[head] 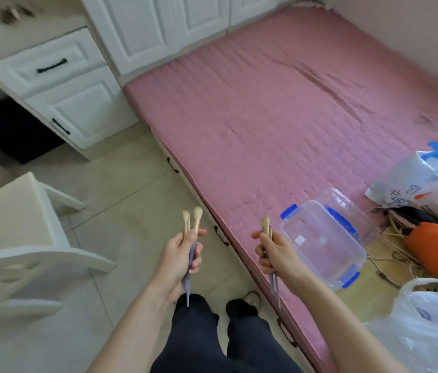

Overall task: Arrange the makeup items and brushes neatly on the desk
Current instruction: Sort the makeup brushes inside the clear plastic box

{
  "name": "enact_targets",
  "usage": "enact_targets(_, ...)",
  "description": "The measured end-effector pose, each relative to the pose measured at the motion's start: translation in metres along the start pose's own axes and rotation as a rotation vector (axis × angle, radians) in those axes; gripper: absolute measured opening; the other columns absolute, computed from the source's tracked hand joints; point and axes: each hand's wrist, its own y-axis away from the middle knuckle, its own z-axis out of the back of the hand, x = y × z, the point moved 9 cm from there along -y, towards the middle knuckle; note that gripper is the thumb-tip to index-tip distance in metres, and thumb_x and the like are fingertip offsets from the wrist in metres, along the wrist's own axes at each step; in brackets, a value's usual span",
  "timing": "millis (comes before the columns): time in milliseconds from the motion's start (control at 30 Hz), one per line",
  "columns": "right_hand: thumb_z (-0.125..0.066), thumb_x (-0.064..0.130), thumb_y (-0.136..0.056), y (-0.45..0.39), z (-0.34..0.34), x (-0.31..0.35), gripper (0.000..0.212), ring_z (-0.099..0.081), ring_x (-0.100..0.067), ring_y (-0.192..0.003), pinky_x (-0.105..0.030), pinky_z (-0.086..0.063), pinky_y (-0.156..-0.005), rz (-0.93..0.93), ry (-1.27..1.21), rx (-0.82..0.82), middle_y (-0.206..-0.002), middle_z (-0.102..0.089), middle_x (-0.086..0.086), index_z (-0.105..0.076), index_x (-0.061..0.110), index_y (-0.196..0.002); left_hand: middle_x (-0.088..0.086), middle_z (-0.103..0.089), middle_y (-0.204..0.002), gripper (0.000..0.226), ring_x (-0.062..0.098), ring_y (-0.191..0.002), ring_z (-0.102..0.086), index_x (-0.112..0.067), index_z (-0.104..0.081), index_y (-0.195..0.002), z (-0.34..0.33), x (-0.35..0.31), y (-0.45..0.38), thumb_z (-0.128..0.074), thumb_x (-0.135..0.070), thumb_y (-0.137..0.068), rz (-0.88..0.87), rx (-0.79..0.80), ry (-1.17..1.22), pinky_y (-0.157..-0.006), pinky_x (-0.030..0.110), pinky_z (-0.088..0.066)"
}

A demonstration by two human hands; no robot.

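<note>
Both fists upright: left hand (185,250) grips two brushes (195,222), right hand (273,251) grips another brush (265,224)

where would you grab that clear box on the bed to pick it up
Take the clear box by its two long side walls near the rim, coming from above. It lies at the mattress edge, blue latches on the sides. Both hands are full: left hand and right hand grip brushes, so one must be freed first.
</note>
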Motion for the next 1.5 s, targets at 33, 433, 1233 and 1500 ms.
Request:
enact_targets(33,-0.035,0.02,-0.102,-0.003,-0.017,0.004,0.023,-0.033,-0.009,-0.046,-0.022,-0.028,-0.043,0.009,0.041,0.017,-0.064,-0.042,-0.002,-0.052,0.005,-0.106,-0.002,-0.044,-0.06,0.029,0.01,-0.045,-0.033,-0.006,-0.059,-0.112,0.019,-0.003,0.002,-0.039,-0.026,-0.102,-0.01,-0.023,0.005,-0.038,0.021,-0.027)
enact_targets(433,-0.039,0.018,-0.1,-0.029,-0.229,0.053,0.018,-0.037,-0.01,-0.044,-0.023,-0.028,-0.041,0.044,0.181,0.227,-0.061,-0.049,0.0,-0.057,0.012,-0.099,-0.005,-0.048,-0.059,0.028,0.01,-0.045,-0.033,-0.009,-0.064,-0.104,0.215,-0.051,0.012,-0.043,-0.028,-0.101,-0.077,-0.247,0.139,-0.04,0.021,-0.026)
enact_targets(1233,-0.036,0.018,-0.101,-0.161,-0.378,0.208,0.022,-0.036,-0.01,-0.046,-0.021,-0.028,-0.041,0.05,0.445,0.425,-0.068,-0.05,-0.003,-0.056,0.01,-0.104,0.0,-0.048,-0.06,0.028,0.011,-0.044,-0.034,-0.003,-0.061,-0.101,0.283,-0.192,-0.114,-0.044,-0.026,-0.1,-0.064,-0.42,0.381,-0.041,0.022,-0.026)
enact_targets(1500,-0.036,0.022,-0.101,-0.223,-0.407,0.286,0.022,-0.038,-0.008,-0.047,-0.021,-0.031,-0.042,0.146,0.599,0.502,-0.067,-0.051,0.001,-0.056,0.014,-0.102,0.0,-0.05,-0.063,0.03,0.012,-0.045,-0.037,-0.004,-0.063,-0.102,0.276,-0.258,-0.179,-0.044,-0.028,-0.1,-0.059,-0.42,0.409,-0.043,0.024,-0.028)
